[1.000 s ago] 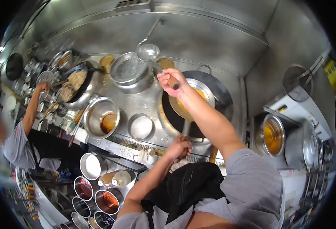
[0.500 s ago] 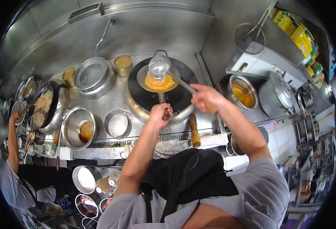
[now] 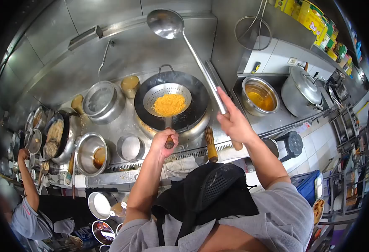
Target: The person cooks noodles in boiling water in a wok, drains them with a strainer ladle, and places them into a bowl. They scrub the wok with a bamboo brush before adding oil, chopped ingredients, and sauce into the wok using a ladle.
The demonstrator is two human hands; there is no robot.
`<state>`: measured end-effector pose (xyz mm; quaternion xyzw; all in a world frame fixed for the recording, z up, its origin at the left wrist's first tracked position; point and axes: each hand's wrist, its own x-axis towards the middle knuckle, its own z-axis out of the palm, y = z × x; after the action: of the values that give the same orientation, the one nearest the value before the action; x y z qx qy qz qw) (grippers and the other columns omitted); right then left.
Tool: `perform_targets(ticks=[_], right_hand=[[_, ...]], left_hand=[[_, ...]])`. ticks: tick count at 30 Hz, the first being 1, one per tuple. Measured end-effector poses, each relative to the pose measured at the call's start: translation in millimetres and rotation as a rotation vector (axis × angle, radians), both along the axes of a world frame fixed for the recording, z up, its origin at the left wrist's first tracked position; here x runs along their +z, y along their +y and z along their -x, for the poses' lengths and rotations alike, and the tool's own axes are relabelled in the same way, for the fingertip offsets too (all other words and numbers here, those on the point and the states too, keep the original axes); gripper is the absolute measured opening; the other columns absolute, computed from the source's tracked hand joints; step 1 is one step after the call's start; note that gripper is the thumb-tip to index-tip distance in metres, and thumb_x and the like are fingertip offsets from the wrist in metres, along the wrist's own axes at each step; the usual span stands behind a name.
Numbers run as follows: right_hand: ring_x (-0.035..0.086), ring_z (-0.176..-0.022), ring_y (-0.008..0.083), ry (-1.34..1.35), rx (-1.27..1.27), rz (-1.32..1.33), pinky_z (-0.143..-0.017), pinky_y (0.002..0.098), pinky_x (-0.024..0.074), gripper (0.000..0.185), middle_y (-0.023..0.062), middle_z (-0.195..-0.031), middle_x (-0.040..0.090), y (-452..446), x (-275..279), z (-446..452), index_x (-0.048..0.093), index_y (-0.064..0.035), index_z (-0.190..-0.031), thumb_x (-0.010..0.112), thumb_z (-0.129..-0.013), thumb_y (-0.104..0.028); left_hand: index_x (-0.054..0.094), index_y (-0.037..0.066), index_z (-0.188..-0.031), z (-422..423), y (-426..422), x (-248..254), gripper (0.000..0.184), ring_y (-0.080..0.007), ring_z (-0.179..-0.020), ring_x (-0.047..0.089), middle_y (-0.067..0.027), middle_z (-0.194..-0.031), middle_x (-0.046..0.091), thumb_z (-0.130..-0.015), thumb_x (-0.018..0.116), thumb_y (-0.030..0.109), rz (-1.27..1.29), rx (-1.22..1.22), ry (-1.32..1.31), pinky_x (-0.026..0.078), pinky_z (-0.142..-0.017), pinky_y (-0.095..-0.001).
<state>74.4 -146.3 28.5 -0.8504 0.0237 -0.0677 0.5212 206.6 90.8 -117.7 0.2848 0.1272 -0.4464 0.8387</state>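
Behind my surface's (image 3: 119,126) back edge rises a steel wall (image 3: 138,46), softly reflecting light; beyond its right edge I see pale floor tiles (image 3: 308,145) and metal shelving (image 3: 339,213).

The ladle (image 3: 165,24) was glossy, smooth metal, the strainer (image 3: 167,87) shiny metal with a wooden handle (image 3: 169,143), the wok (image 3: 199,101) smooth metal, the surface (image 3: 113,131) satiny metal, the brush (image 3: 210,137) rough-bristled.

My left fingers (image 3: 167,134) close round the handle of a strainer (image 3: 151,99) holding yellow food (image 3: 169,105) over the wok (image 3: 199,95). My right fingers (image 3: 229,103), nearly straight, hold a ladle (image 3: 166,25) raised, bowl uppermost. Between my hands, a brush (image 3: 211,145) is at the surface's (image 3: 113,131) near edge; amber liquid fills part of a bowl (image 3: 258,85) rightward.
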Motion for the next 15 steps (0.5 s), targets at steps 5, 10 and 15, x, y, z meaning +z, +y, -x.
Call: perform_targets(ticks=[5, 10, 15], right_hand=[[0.043, -0.046, 0.0084, -0.047, 0.441, -1.000, -0.038, 0.0246, 0.0393, 0.072, 0.0047, -0.078, 0.047, -0.1, 22.1, -37.0, 0.010, -0.0244, -0.156, 0.051, -0.098, -0.014], [0.042, -0.045, 0.0071, -0.233, 0.549, -0.936, -0.037, 0.0239, 0.0392, 0.069, 0.0037, -0.078, 0.046, -32.0, 83.3, -103.8, 0.015, -0.0244, -0.155, 0.052, -0.097, -0.013], [0.044, -0.045, 0.0068, -0.295, 0.259, -0.496, -0.039, 0.0230, 0.0410, 0.068, 0.0027, -0.076, 0.049, -47.4, 133.6, -60.2, 0.018, -0.0150, -0.154, 0.051, -0.096, -0.008]], left_hand=[[0.040, 0.011, -0.097, 0.7, -34.1, 72.2, 0.023, -0.0121, -0.056, 0.049, -0.0043, -0.075, 0.048, -0.086, 0.058, 0.000, -0.141, 0.165, -0.652, 0.043, -0.047, -0.0259], [0.045, 0.014, -0.117, -52.5, -66.3, 79.8, 0.033, -0.0103, -0.056, 0.044, -0.0043, -0.077, 0.049, -0.088, 0.053, 0.001, -0.037, 0.184, -0.679, 0.038, -0.047, -0.0237], [0.049, 0.005, -0.106, -27.9, -84.5, 103.5, 0.018, -0.0087, -0.059, 0.045, -0.0046, -0.077, 0.049, -0.089, 0.053, 0.002, 0.026, 0.158, -0.388, 0.039, -0.049, -0.0219]])
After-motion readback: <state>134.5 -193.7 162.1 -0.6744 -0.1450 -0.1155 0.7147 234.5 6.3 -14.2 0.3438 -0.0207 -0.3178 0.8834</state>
